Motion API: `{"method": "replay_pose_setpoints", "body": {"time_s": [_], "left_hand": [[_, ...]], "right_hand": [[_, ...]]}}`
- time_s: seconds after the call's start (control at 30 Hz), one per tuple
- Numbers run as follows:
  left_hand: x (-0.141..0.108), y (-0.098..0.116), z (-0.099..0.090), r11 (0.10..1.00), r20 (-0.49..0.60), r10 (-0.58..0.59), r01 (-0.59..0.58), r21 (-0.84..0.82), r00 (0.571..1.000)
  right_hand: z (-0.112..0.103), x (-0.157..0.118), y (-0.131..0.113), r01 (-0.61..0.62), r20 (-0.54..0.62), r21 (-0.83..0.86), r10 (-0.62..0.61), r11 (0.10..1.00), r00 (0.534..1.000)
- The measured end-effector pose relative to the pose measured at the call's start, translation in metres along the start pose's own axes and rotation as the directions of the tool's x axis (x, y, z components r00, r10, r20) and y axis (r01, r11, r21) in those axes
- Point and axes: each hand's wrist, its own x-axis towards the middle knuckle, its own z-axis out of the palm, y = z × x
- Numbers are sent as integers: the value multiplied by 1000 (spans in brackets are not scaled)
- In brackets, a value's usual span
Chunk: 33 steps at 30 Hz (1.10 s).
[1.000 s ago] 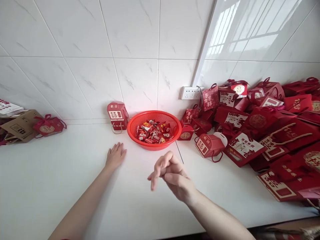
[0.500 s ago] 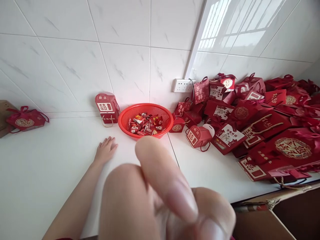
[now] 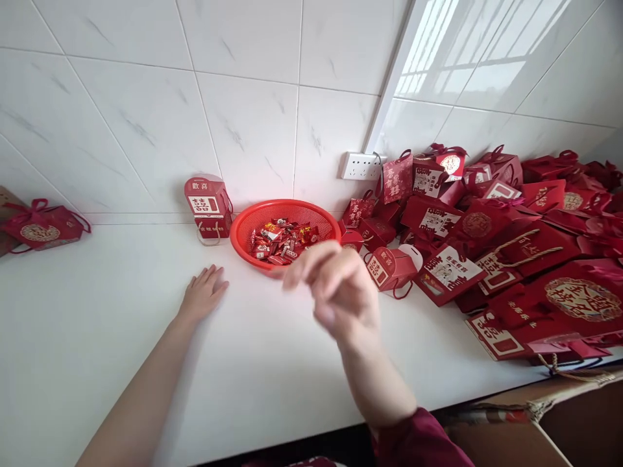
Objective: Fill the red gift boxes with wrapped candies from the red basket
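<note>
My left hand point(image 3: 202, 295) lies flat on the white tabletop with its fingers stretched out, holding nothing. Above the table, my right hand point(image 3: 343, 292) is raised just in front of a red plastic basket point(image 3: 238, 240), slightly smeared by motion. Its fingers are loosely bent and stand apart from the thumb, and nothing shows between them. Small red-wrapped candies point(image 3: 277, 240) are heaped in the basket; my right hand covers part of its front right rim. Left of the basket stands a red gift box point(image 3: 207, 207) with a rope handle.
A large pile of red gift boxes point(image 3: 487, 224) fills the right side. One ribboned box point(image 3: 46, 227) sits at the far left. An open cardboard box point(image 3: 506, 434) stands at the lower right. Behind are a tiled wall point(image 3: 248, 130) and a power socket point(image 3: 361, 167).
My right hand has moved away from the camera, forward toward the basket, and its fingers have loosened. My left hand stays flat on the table. The view has shifted slightly.
</note>
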Motion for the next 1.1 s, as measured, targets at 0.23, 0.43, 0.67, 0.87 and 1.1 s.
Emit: {"method": "replay_pose_setpoints", "body": {"time_s": [0.23, 0.43, 0.67, 0.87, 1.1], "left_hand": [[1, -1, -3, 1000, 21, -14, 14, -8, 1000], [-1, -1, -3, 1000, 18, -25, 25, -16, 1000], [-3, -3, -1, 1000, 41, -12, 13, -19, 999], [-4, 0, -3, 999, 55, -20, 22, -34, 998], [-14, 21, -35, 998, 12, -33, 34, -61, 999]], "right_hand": [[-103, 79, 128, -234, -453, -433, 15, 870, 891], [-139, 86, 206, -403, -491, -443, 160, 801, 857], [-157, 76, 185, -446, -618, -509, 48, 736, 785], [-166, 55, 114, -295, -631, -572, -181, 765, 755], [-140, 22, 37, 246, -335, -224, -312, 943, 889]]}}
